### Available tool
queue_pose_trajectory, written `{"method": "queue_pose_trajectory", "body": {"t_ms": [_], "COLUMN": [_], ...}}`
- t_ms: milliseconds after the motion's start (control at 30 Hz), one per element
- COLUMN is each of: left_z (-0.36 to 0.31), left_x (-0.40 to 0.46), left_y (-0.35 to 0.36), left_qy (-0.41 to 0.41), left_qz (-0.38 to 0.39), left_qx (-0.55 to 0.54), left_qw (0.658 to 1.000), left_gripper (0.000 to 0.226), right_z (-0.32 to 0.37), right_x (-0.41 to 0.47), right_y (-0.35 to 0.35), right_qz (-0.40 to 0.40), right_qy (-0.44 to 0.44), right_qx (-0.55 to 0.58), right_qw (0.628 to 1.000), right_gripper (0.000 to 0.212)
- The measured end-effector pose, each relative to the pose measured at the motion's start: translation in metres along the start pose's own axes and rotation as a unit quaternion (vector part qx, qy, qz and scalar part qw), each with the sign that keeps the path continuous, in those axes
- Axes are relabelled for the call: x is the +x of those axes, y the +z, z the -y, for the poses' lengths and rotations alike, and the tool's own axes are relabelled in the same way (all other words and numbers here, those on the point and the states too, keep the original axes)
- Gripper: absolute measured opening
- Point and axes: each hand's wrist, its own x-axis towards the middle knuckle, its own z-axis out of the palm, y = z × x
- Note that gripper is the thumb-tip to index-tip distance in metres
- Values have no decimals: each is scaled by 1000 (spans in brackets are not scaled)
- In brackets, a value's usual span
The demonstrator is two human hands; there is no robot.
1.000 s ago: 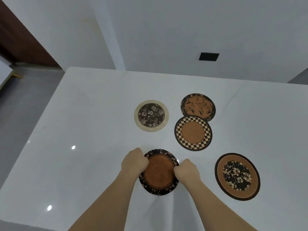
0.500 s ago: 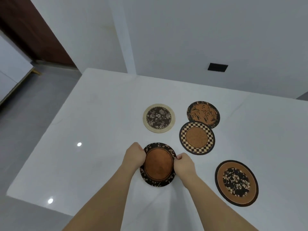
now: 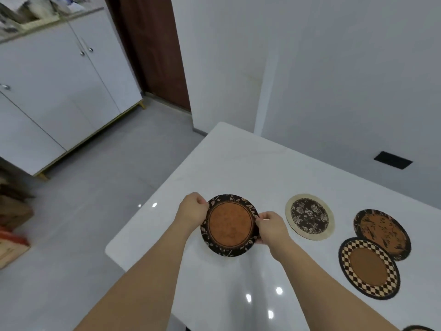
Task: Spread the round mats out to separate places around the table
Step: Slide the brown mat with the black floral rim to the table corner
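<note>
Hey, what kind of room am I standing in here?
Probably a home dining area: a white table with round mats, white cupboards along the wall, a grey tiled floor.

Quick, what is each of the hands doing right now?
Left hand: closed on the left rim of the round brown mat with the black leaf border.
Right hand: closed on that mat's right rim.

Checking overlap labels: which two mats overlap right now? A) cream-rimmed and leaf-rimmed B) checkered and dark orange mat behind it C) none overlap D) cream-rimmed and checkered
B: the checkered mat lies over the near edge of the dark orange mat. The cream-rimmed mat sits apart on the table, and the leaf-rimmed mat is held between the left hand and right hand, clear of the others.
</note>
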Motion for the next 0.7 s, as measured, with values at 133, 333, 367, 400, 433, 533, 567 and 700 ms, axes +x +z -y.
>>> {"method": "queue_pose_trajectory", "body": {"t_ms": [133, 333, 367, 400, 433, 533, 567, 700], "left_z": [23, 38, 39, 40, 40, 42, 43, 60], "left_x": [55, 139, 150, 160, 171, 202, 213, 249], "left_y": [-50, -93, -96, -98, -99, -95, -92, -73], "left_qy": [-21, -46, -43, -40, -36, -11, -3, 8], "left_qz": [-3, 11, 11, 8, 2, -22, -28, -38], "left_qx": [-25, -41, -40, -39, -38, -35, -35, -43], "left_qw": [999, 998, 998, 998, 999, 999, 999, 998], "left_gripper": [12, 16, 16, 16, 15, 12, 12, 10], "right_z": [34, 67, 71, 74, 77, 76, 72, 58], "right_x": [22, 65, 72, 80, 88, 116, 125, 162], "right_y": [66, 134, 140, 147, 153, 168, 173, 191], "right_qz": [19, 7, 6, 5, 3, -14, -23, -59], "right_qy": [10, 3, 1, -2, -6, -10, -12, -55], "right_qx": [-1, 10, 13, 16, 18, 13, 2, -58], "right_qw": [1000, 1000, 1000, 1000, 1000, 1000, 1000, 995], "right_gripper": [20, 25, 24, 23, 21, 21, 22, 24]}}
